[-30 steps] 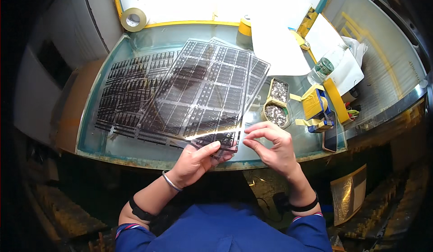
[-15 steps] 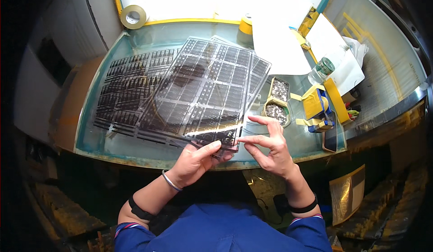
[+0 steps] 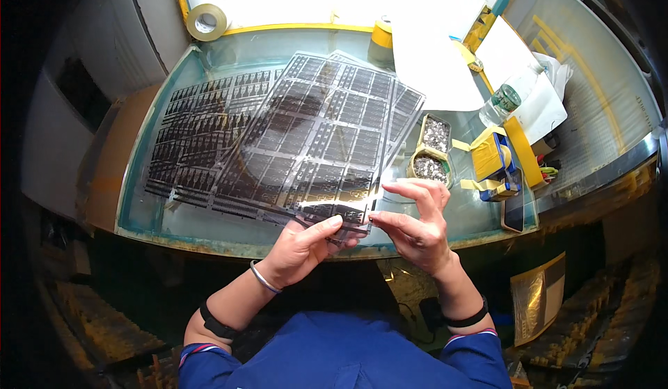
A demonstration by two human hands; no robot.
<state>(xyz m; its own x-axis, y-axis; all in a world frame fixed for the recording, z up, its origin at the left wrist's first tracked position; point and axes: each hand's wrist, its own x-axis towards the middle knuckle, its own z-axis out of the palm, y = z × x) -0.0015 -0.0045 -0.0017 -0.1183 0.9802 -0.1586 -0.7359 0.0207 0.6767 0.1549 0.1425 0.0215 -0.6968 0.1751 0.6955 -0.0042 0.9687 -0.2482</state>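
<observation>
A clear film sheet printed with a dark grid of circuit-like patterns is held tilted above the bench. My left hand grips its near edge, thumb on top and fingers beneath. At the sheet's near right corner, my right hand has thumb and forefinger drawn together on the edge; the other fingers are curled above. The exact contact at the fingertips is too small to make out. Behind the held sheet, a second printed film shows at the right. More dark-patterned film sheets lie overlapping on the left.
The glass-topped bench has a tape roll at the back left. To the right are a two-part tray of grey-white bits, a blue and yellow tape dispenser, a phone and a clear bottle. White paper lies behind.
My right thumb and forefinger have come closer together at the sheet's corner, and the other fingers have curled in. My left hand keeps its grip. The view has shifted slightly.
</observation>
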